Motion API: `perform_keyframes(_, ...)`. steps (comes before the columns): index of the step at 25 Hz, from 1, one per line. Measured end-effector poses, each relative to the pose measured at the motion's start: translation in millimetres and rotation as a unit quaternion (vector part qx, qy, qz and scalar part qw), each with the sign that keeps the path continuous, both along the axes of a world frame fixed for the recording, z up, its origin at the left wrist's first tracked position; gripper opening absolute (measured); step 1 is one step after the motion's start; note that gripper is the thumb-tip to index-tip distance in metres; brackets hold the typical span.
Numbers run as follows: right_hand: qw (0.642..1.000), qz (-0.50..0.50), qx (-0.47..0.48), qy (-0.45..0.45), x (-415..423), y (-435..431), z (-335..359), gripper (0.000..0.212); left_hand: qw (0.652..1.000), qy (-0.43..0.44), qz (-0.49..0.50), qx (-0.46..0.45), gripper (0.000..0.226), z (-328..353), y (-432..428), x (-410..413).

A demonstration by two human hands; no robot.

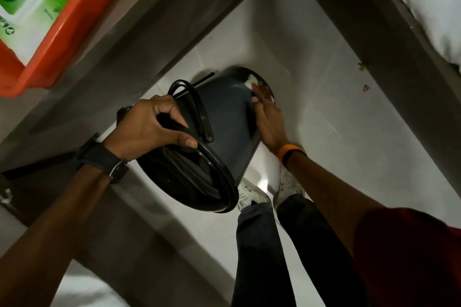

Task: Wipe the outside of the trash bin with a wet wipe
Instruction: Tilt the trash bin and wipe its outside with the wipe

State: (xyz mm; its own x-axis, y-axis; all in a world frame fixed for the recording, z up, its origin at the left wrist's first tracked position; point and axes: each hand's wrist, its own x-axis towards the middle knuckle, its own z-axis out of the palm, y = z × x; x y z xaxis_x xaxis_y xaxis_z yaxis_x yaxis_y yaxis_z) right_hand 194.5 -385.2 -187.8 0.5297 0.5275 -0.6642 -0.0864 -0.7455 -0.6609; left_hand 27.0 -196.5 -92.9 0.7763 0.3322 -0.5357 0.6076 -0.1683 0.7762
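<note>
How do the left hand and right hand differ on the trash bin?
The left hand grips the trash bin rim, fingers curled; the right hand presses a wet wipe on its wall, fingers straight. Left wrist: black watch; right wrist: orange band. Both touch the bin.

The trash bin [224,107] is smooth dark-grey plastic with a faint sheen and a glossier black rim [219,172], the wipe [250,81] looks like soft white cloth, the floor [336,132] is glossy pale tile, and the orange tray [74,22] is smooth plastic holding a shiny film pack [30,7].
</note>
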Motion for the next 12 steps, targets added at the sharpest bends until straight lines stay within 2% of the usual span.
perform_keyframes(2, 0.986, 0.095, 0.136, -0.031, -20.7, 0.0, 12.2, 0.047, 1.000, -0.010, 0.009, 0.003, 0.030, 0.1, 1.2, 2.0)
perform_keyframes(3, 0.963, 0.170, 0.205, -0.031, -33.8, -4.9, 20.7, 0.048, 1.000, -0.010, 0.014, 0.002, 0.030, 0.4, 1.9, 3.0)
perform_keyframes(4, 0.943, 0.221, 0.245, -0.036, -37.6, -8.1, 19.9, 0.047, 1.000, -0.009, 0.015, 0.002, 0.031, 0.7, 2.0, 3.4)
perform_keyframes(5, 0.942, 0.221, 0.250, -0.038, -29.4, -2.8, 12.9, 0.047, 1.000, -0.005, 0.013, 0.005, 0.032, 0.9, 0.4, 2.7)
perform_keyframes(6, 0.964, 0.167, 0.205, -0.035, -15.0, 8.4, 3.0, 0.048, 1.000, -0.001, 0.005, 0.011, 0.034, 0.8, -2.7, 2.1)
perform_keyframes(7, 0.988, 0.101, 0.115, -0.028, 5.2, 20.9, -4.1, 0.047, 1.000, 0.002, -0.005, 0.017, 0.036, 0.5, -6.5, 2.1)
perform_keyframes(9, 0.998, 0.058, -0.022, -0.017, 42.5, 33.5, -19.5, 0.048, 1.000, 0.005, -0.006, 0.028, 0.039, 2.0, -13.2, 4.1)
perform_keyframes(10, 0.997, 0.067, -0.045, -0.014, 45.1, 31.7, -19.4, 0.049, 1.000, 0.004, 0.000, 0.025, 0.040, 2.3, -13.9, 7.2)
perform_keyframes(12, 0.997, 0.080, 0.015, 0.007, 23.4, 21.8, -3.3, 0.048, 1.000, -0.002, 0.023, 0.014, 0.037, 4.0, -8.6, 12.2)
